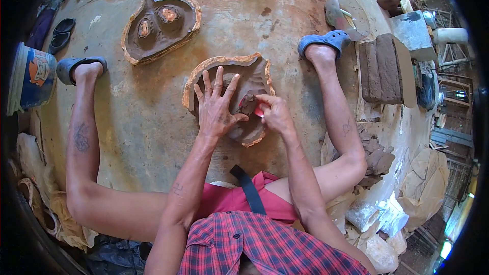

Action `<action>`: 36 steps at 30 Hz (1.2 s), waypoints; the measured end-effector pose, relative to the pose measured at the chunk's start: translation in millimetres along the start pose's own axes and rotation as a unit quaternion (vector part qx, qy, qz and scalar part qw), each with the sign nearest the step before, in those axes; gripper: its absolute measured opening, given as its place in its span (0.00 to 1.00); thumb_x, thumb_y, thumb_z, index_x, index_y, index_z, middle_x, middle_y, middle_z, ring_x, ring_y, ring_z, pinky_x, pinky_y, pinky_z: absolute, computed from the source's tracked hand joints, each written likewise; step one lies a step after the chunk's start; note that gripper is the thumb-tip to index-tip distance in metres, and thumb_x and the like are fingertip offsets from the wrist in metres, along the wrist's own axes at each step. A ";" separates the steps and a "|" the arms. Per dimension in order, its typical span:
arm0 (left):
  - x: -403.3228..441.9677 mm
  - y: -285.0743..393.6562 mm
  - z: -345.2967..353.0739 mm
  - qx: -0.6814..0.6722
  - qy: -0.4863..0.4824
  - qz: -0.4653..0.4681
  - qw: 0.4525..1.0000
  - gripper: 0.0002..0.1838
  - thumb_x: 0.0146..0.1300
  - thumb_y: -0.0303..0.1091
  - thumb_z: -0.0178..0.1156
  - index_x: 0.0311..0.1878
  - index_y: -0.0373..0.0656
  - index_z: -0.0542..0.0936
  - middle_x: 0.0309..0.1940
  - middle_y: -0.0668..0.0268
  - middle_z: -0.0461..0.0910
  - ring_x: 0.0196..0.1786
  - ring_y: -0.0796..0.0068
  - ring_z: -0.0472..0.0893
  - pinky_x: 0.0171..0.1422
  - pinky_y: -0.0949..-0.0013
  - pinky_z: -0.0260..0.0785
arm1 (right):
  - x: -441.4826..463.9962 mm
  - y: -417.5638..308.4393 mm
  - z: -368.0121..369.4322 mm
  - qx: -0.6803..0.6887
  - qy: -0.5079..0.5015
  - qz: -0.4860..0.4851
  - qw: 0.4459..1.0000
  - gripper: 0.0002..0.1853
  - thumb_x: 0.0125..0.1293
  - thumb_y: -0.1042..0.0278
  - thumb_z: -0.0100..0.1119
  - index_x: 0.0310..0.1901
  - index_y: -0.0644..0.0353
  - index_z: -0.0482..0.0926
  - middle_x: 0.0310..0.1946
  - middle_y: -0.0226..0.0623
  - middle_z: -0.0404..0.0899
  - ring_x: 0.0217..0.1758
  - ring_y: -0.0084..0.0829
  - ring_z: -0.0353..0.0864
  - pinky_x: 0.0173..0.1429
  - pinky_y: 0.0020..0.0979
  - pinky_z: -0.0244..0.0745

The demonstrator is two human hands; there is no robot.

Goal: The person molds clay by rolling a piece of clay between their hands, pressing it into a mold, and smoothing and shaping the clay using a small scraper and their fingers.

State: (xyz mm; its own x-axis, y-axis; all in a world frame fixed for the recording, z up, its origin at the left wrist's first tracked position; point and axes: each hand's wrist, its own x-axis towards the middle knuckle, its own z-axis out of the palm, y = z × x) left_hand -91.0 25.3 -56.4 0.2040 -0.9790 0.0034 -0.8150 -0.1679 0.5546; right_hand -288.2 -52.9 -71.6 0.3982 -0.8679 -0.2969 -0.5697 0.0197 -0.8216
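A mould (pixel 191 80) with a rough orange-brown edge lies on the floor between the legs, lined with dark wet clay (pixel 247 74). My left hand (pixel 216 107) rests on the clay with its fingers spread, pointing away from me. On the mould's right side, my right hand (pixel 275 114) is closed, its fingers pinching a small red piece (pixel 260 110) that looks like a scraper. A dark lump of clay (pixel 248 104) sits against its fingertips, beside my left thumb, and partly covers the red piece.
A second clay-lined mould (pixel 133 55) lies farther off to the left. A bucket (pixel 38 79) stands at the far left. To the right are a round basin (pixel 355 15), a big clay block (pixel 385 69) and loose clay chunks (pixel 377 155). My legs flank the nearer mould.
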 end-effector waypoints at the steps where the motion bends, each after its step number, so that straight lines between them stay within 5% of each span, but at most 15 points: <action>1: -0.4 0.4 -1.7 -0.004 -0.001 0.002 1.000 0.70 0.28 0.53 0.86 0.82 0.70 0.62 0.87 0.62 0.44 0.87 0.42 0.38 0.85 0.27 0.36 | -6.8 0.0 7.5 -0.023 0.017 -0.067 0.997 0.17 0.70 0.81 0.51 0.55 0.65 0.86 0.30 0.31 0.85 0.23 0.17 0.78 0.28 0.25 0.76; 5: -1.4 -0.6 -0.9 -0.019 -0.004 0.016 1.000 0.66 0.30 0.49 0.86 0.80 0.75 0.66 0.88 0.63 0.44 0.87 0.43 0.39 0.85 0.27 0.37 | -31.4 -29.7 10.4 0.089 -0.012 0.049 0.995 0.17 0.69 0.85 0.53 0.53 0.64 0.87 0.32 0.36 0.87 0.30 0.23 0.86 0.35 0.30 0.82; 9: 1.4 -9.5 -7.0 -0.023 -0.021 0.080 0.996 0.60 0.36 0.42 0.85 0.78 0.77 0.68 0.87 0.63 0.47 0.88 0.44 0.39 0.86 0.29 0.37 | -38.4 -36.5 5.6 0.083 -0.063 0.076 0.992 0.16 0.71 0.85 0.52 0.55 0.64 0.85 0.31 0.35 0.87 0.28 0.21 0.85 0.32 0.29 0.81; 11: 3.9 -21.5 -16.6 -0.141 -0.013 0.190 0.971 0.51 0.48 0.26 0.80 0.77 0.61 0.71 0.83 0.59 0.60 0.85 0.46 0.54 0.84 0.36 0.51 | -43.6 -54.9 3.6 0.173 -0.065 0.020 0.983 0.13 0.74 0.80 0.54 0.55 0.64 0.84 0.32 0.35 0.87 0.27 0.22 0.85 0.29 0.28 0.80; 12: 7.3 -27.4 -22.1 -0.142 -0.014 0.190 0.971 0.51 0.48 0.26 0.80 0.77 0.61 0.71 0.83 0.59 0.60 0.85 0.46 0.54 0.84 0.36 0.51 | -41.7 -59.6 0.1 0.173 -0.065 0.021 0.983 0.13 0.74 0.80 0.54 0.55 0.64 0.84 0.32 0.35 0.87 0.27 0.22 0.85 0.29 0.28 0.80; 14: 15.2 -41.4 -36.8 -0.518 -0.082 0.079 0.848 0.39 0.54 0.13 0.68 0.71 0.48 0.74 0.76 0.55 0.71 0.77 0.54 0.71 0.78 0.49 0.67 | -30.1 -66.1 -4.6 0.174 0.059 0.016 0.983 0.11 0.76 0.77 0.54 0.55 0.65 0.81 0.33 0.37 0.87 0.28 0.24 0.86 0.29 0.27 0.80; 15: 18.5 -46.3 -44.9 -0.515 -0.081 0.080 0.850 0.39 0.54 0.13 0.68 0.71 0.48 0.74 0.76 0.55 0.71 0.77 0.54 0.71 0.78 0.49 0.67 | -19.7 -68.0 -6.6 0.167 0.130 0.021 0.977 0.11 0.78 0.75 0.52 0.56 0.65 0.79 0.37 0.40 0.87 0.29 0.26 0.88 0.29 0.28 0.81; 17: 24.0 -54.1 -58.2 -0.690 0.082 -0.068 0.716 0.28 0.57 0.13 0.62 0.62 0.41 0.74 0.57 0.60 0.83 0.60 0.68 0.83 0.62 0.64 0.80 | -0.4 -65.8 -7.9 0.176 0.143 0.047 0.973 0.12 0.78 0.74 0.51 0.58 0.64 0.78 0.38 0.41 0.87 0.29 0.26 0.88 0.29 0.28 0.82; 20: 23.2 -83.2 -68.6 -0.742 0.098 -0.053 0.661 0.24 0.59 0.16 0.65 0.58 0.43 0.73 0.45 0.63 0.82 0.47 0.73 0.83 0.52 0.68 0.80 | 20.2 -63.2 1.9 0.167 0.130 0.072 0.975 0.15 0.80 0.72 0.48 0.62 0.63 0.77 0.43 0.43 0.87 0.28 0.28 0.89 0.26 0.29 0.83; 22: 26.5 -86.8 -69.7 -0.727 0.110 -0.058 0.676 0.27 0.55 0.24 0.74 0.56 0.42 0.73 0.41 0.67 0.79 0.39 0.75 0.80 0.46 0.70 0.78 | 26.4 -71.4 14.2 0.134 0.107 0.093 0.981 0.16 0.79 0.73 0.48 0.64 0.62 0.76 0.42 0.43 0.88 0.25 0.28 0.88 0.25 0.30 0.82; 24: 30.0 -89.1 -70.1 -0.325 0.057 -0.153 0.931 0.35 0.47 0.32 0.83 0.57 0.41 0.74 0.42 0.66 0.78 0.39 0.74 0.80 0.46 0.71 0.78 | 35.7 -67.3 27.1 0.125 0.116 0.092 0.981 0.18 0.78 0.74 0.50 0.66 0.60 0.76 0.39 0.43 0.88 0.23 0.28 0.87 0.23 0.31 0.81; 25: 30.8 -87.2 -67.8 -0.325 0.059 -0.154 0.931 0.35 0.47 0.32 0.83 0.57 0.41 0.74 0.42 0.66 0.78 0.39 0.74 0.80 0.46 0.71 0.78 | 37.9 -69.7 30.9 0.113 0.120 0.101 0.981 0.18 0.77 0.74 0.51 0.65 0.59 0.77 0.37 0.43 0.88 0.23 0.28 0.87 0.23 0.32 0.80; 28: 37.7 -70.8 -56.2 -0.019 0.119 0.074 0.990 0.47 0.33 0.45 0.88 0.58 0.42 0.75 0.61 0.55 0.75 0.71 0.52 0.71 0.74 0.49 0.67 | 45.2 -71.1 40.7 0.095 0.134 0.105 0.981 0.18 0.75 0.75 0.53 0.63 0.58 0.80 0.34 0.42 0.89 0.22 0.28 0.86 0.23 0.33 0.80; 29: 37.9 -68.8 -56.3 -0.038 0.049 0.040 0.997 0.50 0.30 0.46 0.88 0.59 0.41 0.75 0.70 0.53 0.68 0.81 0.44 0.57 0.83 0.44 0.54 | 46.1 -69.1 43.0 0.088 0.146 0.102 0.980 0.17 0.74 0.75 0.54 0.62 0.58 0.82 0.34 0.42 0.89 0.21 0.27 0.86 0.24 0.33 0.80; 36: 52.4 -79.6 -42.7 -0.053 -0.006 0.037 0.998 0.54 0.27 0.47 0.89 0.61 0.37 0.73 0.75 0.52 0.62 0.82 0.42 0.55 0.86 0.46 0.54 | 52.2 -52.7 51.8 0.110 0.112 0.093 0.983 0.17 0.75 0.77 0.55 0.62 0.63 0.82 0.34 0.39 0.88 0.20 0.20 0.79 0.23 0.27 0.73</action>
State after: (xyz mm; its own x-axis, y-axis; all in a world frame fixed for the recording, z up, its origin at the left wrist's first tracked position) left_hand 7.7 -7.7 -64.8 0.1376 -0.9898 0.0380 -0.7658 -0.0820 0.6378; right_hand -200.1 -73.5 -69.0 0.1189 -0.9265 -0.3571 -0.4389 0.2736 -0.8558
